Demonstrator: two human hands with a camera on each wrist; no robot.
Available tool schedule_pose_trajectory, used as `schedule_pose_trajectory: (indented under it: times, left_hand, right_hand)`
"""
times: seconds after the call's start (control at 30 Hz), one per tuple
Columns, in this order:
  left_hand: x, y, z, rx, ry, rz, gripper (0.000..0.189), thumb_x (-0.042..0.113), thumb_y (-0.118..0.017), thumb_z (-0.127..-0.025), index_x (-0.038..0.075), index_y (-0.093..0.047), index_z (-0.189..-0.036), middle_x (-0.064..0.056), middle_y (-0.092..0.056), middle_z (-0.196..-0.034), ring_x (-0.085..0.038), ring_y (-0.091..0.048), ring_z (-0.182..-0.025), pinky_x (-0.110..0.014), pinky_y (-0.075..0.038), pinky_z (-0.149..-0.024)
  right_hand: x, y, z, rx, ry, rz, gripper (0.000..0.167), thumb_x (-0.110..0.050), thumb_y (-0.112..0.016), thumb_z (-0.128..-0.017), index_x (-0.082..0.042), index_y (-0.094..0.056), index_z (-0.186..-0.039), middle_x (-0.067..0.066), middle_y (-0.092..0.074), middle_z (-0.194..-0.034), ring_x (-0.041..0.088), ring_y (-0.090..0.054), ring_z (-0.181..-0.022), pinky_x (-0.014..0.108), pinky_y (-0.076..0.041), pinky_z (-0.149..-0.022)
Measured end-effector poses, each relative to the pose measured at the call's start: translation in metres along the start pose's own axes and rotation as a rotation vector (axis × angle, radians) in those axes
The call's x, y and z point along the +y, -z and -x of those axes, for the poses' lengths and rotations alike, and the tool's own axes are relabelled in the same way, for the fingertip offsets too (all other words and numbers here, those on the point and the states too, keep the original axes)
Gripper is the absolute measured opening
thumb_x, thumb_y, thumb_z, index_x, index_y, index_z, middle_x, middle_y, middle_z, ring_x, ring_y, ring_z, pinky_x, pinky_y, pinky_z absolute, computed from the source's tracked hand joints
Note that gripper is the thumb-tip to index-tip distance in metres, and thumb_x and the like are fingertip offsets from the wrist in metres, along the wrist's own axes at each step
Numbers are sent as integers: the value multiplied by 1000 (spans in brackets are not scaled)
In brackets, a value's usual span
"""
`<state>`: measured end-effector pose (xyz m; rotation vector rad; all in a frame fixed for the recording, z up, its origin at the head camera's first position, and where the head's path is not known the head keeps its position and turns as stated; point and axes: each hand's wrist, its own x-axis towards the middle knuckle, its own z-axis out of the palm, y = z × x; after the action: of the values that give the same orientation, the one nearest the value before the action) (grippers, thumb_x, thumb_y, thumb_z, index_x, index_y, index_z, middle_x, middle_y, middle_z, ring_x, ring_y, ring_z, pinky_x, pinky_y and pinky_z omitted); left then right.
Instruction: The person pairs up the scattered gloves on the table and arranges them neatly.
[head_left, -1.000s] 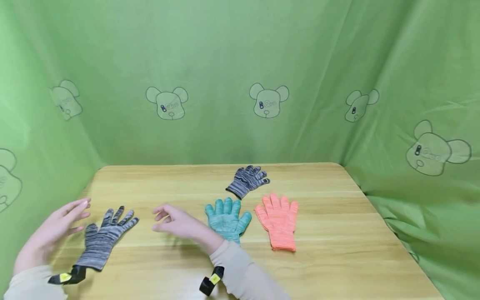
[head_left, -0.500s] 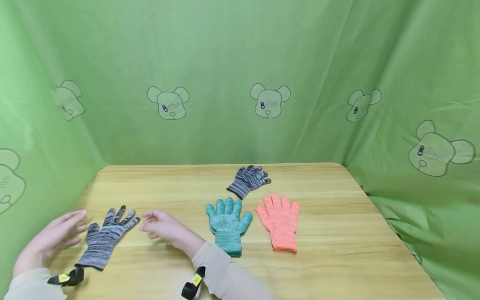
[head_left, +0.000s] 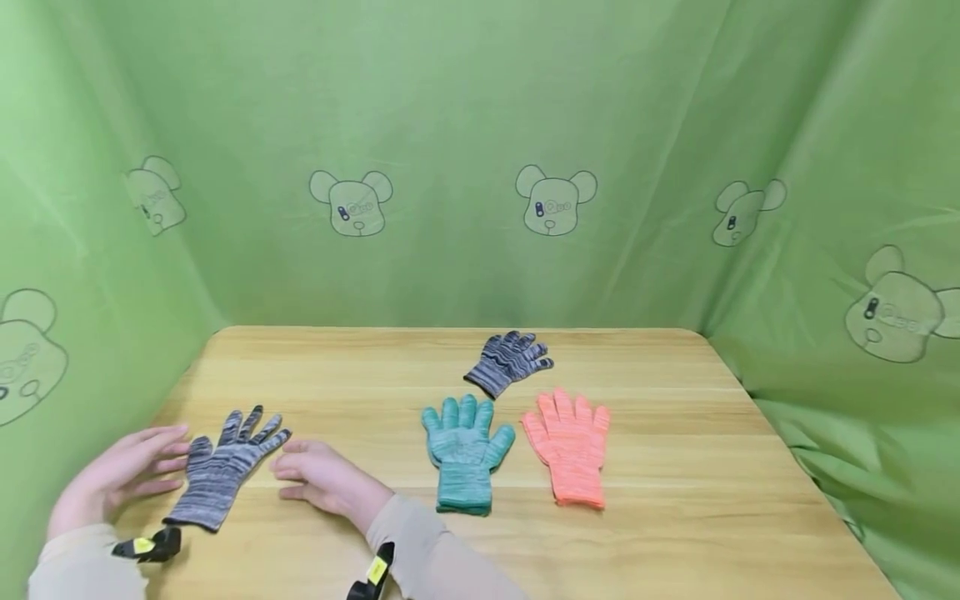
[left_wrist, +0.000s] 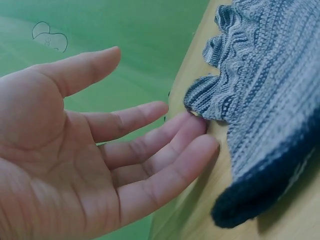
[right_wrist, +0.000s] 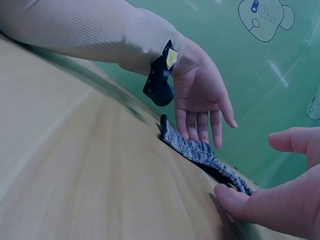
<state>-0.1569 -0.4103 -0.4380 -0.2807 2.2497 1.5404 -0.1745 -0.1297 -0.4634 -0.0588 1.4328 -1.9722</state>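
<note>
A dark grey striped knit glove lies flat on the left of the table, its fingers spread away from me. Beside its thumb side is my left hand, palm inward; in the left wrist view the extended fingers come right up to the glove's edge. On the glove's other side my right hand rests low over the wood, fingertips close to the glove's finger ends. The right wrist view shows the glove edge-on between both hands. Neither hand grips anything.
A green glove and an orange glove lie side by side near the middle of the wooden table. Behind them lies another grey striped glove. Green cloth with mouse-head drawings walls the table at the back and sides.
My right hand has moved left and a little lower, closer to the grey glove. My left hand stays beside it, slightly lower. The whole scene has shifted a little right as the head turned.
</note>
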Motion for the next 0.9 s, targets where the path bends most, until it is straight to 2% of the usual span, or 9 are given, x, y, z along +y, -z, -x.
schedule_pose_trajectory:
  times: [0.1, 0.17, 0.27, 0.37, 0.43, 0.5, 0.6, 0.7, 0.9]
  left_hand:
    - [1, -3, -2, 1, 13, 46, 83, 43, -37, -104, -18, 2, -146, -34, -49, -133, -9, -64, -98, -37, -57, -92]
    - [2, -5, -3, 3, 12, 62, 83, 42, -37, -104, -18, 2, -146, -39, -43, -135, -10, -64, -98, -38, -57, -91]
    - [3, -8, -5, 0, 10, 70, 83, 42, -38, -104, -17, 1, -146, -43, -31, -141, -13, -64, -99, -38, -57, -92]
    - [5, -12, -7, -12, 1, 67, 81, 42, -39, -104, -16, -2, -147, -43, -25, -145, -15, -64, -101, -38, -57, -92]
    - [7, -14, -8, -14, -3, 70, 80, 41, -41, -103, -16, -7, -147, -42, -29, -144, -16, -64, -101, -39, -57, -92]
    - [8, -16, -10, -17, -9, 82, 77, 40, -43, -103, -16, -13, -146, -40, -40, -137, -16, -65, -101, -39, -57, -92]
    - [9, -19, -12, -19, -15, 103, 72, 38, -45, -103, -15, -20, -145, -25, -55, -126, -17, -66, -99, -39, -57, -92]
    - [10, -22, -15, -24, -20, 116, 70, 36, -46, -103, -15, -22, -144, -17, -57, -124, -17, -67, -98, -39, -57, -91]
    - [15, -33, -20, -44, -33, 99, 75, 36, -44, -103, -16, -12, -147, -40, -35, -140, -17, -64, -100, -39, -57, -92]
  right_hand:
    - [1, 0, 0, -16, -18, -26, 58, 4, -58, -86, 12, -38, -139, 20, -59, -123, 35, -56, -118, 55, -46, -104]
    - [1, 1, 0, -33, -27, -33, 58, 3, -58, -86, 10, -39, -140, 22, -57, -128, 36, -55, -120, 55, -45, -105]
    - [2, 3, 0, -66, -31, -16, 53, 2, -58, -87, 5, -45, -138, 19, -56, -132, 33, -55, -120, 53, -46, -104]
    - [2, 6, 0, -95, -30, 6, 44, 0, -58, -88, 0, -54, -132, 13, -59, -129, 27, -57, -116, 50, -48, -103]
    - [2, 8, 0, -110, -29, 20, 39, -1, -57, -89, -1, -58, -128, 9, -61, -125, 23, -58, -112, 49, -49, -102]
    - [2, 10, 0, -119, -26, 21, 37, -2, -57, -90, -1, -58, -127, 7, -62, -124, 22, -57, -111, 49, -48, -103]
    - [1, 12, 1, -121, -24, 23, 37, -2, -57, -90, 0, -58, -128, 7, -61, -124, 21, -57, -112, 49, -48, -103]
    - [1, 13, 2, -115, -22, 22, 37, -2, -57, -91, 1, -58, -127, 8, -60, -126, 22, -57, -113, 49, -47, -104]
    - [-1, 19, 3, -84, -5, 18, 39, 0, -56, -91, 5, -55, -129, 14, -59, -130, 25, -58, -116, 49, -48, -104]
